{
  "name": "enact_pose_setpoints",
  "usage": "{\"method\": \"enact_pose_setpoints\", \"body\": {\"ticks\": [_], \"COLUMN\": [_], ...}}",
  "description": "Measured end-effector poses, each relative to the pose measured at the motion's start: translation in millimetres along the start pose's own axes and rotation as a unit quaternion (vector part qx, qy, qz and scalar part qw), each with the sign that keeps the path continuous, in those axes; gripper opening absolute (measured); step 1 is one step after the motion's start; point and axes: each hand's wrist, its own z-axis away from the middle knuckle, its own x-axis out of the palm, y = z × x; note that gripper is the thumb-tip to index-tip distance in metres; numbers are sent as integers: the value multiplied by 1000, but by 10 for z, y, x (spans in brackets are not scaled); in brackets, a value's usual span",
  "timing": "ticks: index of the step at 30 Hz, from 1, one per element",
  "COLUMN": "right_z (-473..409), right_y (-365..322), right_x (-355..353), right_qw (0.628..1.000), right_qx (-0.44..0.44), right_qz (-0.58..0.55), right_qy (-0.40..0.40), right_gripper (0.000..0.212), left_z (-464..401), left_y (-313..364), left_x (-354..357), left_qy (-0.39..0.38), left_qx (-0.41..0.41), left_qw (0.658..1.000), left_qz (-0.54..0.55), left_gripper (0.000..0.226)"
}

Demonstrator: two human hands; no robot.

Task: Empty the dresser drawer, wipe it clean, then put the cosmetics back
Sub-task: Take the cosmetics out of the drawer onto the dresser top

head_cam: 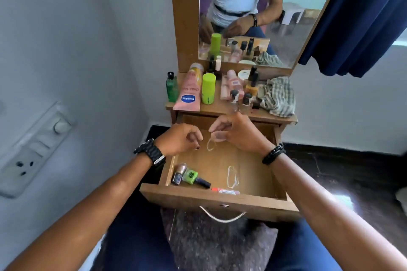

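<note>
Both hands raised – left hand (179, 138) curled, right hand (233, 132) pinching

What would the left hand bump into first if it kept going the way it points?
Probably the right hand: the left hand points right across the drawer, toward the thin loop hanging between them. Depth is unclear.

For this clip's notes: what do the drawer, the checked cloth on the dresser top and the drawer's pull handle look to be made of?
Drawer: wood or wood-look board, matte brown, with faint grain and plain cut edges; veneer or laminate is possible.
Checked cloth: soft woven fabric, probably cotton; it lies crumpled in folds.
Pull handle: a thin pale curved bar, likely metal with a dull sheen, though plastic cannot be ruled out.
</note>
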Motion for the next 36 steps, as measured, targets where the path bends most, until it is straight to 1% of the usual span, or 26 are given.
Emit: {"method": "enact_pose_setpoints", "body": {"ticks": [2, 4, 6, 7, 10, 12, 16, 18, 20, 24, 27, 30, 34, 36], "right_z": [57, 96, 121, 123, 92, 77, 84, 88, 81, 106, 166, 227, 275, 282], "right_y": [180, 337, 436, 473, 549, 584, 585, 583, 604, 633, 614, 597, 579, 565], "right_x": [199, 383, 548, 623, 835, 917, 946, 924, 877, 704, 534, 400, 333, 314], "right_qw": [998, 992, 984, 980, 959, 947, 932, 931, 936, 948, 953, 960, 967, 972], "right_qx": [25, 45, 68, 78, 112, 122, 111, 104, 105, 121, 132, 134, 123, 125], "right_qz": [34, 70, 93, 99, 168, 209, 259, 270, 267, 241, 224, 202, 187, 169], "right_qy": [-52, -96, -137, -156, -198, -209, -226, -221, -203, -168, -154, -140, -122, -107], "right_gripper": [10, 9, 4, 5, 18, 26, 31, 32, 28, 15, 10, 9, 12, 11], "left_z": [13, -5, -44, -58, -74, -78, -73, -78, -82, -65, -52, -46, -72, -78], "left_y": [-145, -242, -290, -288, -288, -319, -380, -391, -405, -396, -347, -283, -209, -205], "left_x": [136, 252, 344, 373, 425, 448, 466, 467, 461, 423, 362, 352, 390, 378], "left_qy": [-69, -106, -116, -119, -150, -151, -143, -149, -165, -205, -236, -255, -264, -267], "left_qx": [-9, -3, 24, 37, 49, 51, 55, 52, 46, 43, 41, 21, 2, 5], "left_qw": [996, 986, 971, 961, 924, 908, 899, 900, 896, 877, 865, 856, 850, 848], "left_qz": [-62, -131, -209, -248, -349, -387, -410, -407, -409, -433, -441, -449, -455, -458], "left_gripper": [18, 20, 22, 24, 29, 29, 23, 21, 17, 19, 19, 23, 18, 17]}}
